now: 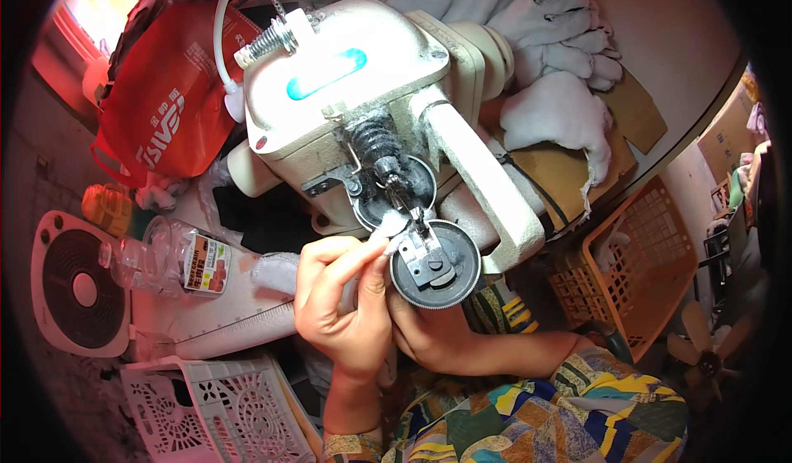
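Observation:
A cream-coloured sewing machine [338, 75] fills the middle, with two dark round feed discs near its needle area. The front disc [462, 253] has a toothed rim and a metal plate on top; the rear disc [427, 184] sits behind it. My left hand [342, 302] pinches a small piece of white fluffy cloth [391, 225] between thumb and forefinger, at the discs' left edge. My right hand [433, 335] is just below the front disc, which hides most of its fingers; what it holds, if anything, cannot be seen.
White fluffy pieces [557, 121] are piled at back right on cardboard [635, 108]. A red bag [177, 104], a clear plastic jar [169, 253] and a round-grilled fan [82, 286] are at left. A white basket [214, 405] and an orange crate [631, 269] stand lower down.

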`<state>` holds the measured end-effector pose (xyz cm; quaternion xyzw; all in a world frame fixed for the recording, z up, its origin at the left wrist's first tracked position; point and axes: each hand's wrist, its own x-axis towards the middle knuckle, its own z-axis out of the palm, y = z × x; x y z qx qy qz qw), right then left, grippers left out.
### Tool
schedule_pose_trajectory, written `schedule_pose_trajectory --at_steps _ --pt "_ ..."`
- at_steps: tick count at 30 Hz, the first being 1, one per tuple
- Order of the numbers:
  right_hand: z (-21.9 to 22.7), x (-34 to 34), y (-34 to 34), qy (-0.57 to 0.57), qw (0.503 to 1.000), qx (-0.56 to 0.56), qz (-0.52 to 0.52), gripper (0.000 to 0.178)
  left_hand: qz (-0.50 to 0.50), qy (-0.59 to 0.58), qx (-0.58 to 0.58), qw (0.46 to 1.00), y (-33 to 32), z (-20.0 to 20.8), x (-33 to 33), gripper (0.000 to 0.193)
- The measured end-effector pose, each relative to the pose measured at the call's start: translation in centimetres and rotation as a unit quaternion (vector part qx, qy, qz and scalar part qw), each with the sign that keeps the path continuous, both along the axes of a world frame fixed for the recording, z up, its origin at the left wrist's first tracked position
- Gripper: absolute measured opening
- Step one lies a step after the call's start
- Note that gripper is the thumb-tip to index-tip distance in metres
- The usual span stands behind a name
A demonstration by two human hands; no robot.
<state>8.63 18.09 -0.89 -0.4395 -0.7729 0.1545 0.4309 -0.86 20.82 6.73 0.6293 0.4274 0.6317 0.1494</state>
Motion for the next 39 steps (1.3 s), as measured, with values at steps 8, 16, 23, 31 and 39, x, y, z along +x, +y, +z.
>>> schedule_pose_trajectory --at_steps 8,16,23,31,39 --pt "0.0 0.1 0.4 0.065 0.995 -0.075 0.03 0.047 0.005 0.044 0.021 0.999 0.0 0.1 0.2 0.012" --pt "0.6 0.2 0.2 0.029 0.999 0.023 0.0 0.049 0.059 0.153 -0.053 0.985 -1.4 -0.3 -1.6 0.012" --pt "1.1 0.6 -0.7 0.013 0.999 0.034 0.024 0.053 0.059 0.098 -0.016 0.993 -1.8 0.6 -2.8 0.011" --pt "2.3 2.1 -0.7 -0.025 0.999 0.033 0.03 0.062 0.021 0.15 0.004 0.988 -1.0 1.9 -3.6 0.014" --pt "0.7 2.5 -0.6 0.047 0.998 -0.032 0.029 0.042 -0.014 0.238 -0.035 0.971 0.3 2.9 -3.5 0.021"
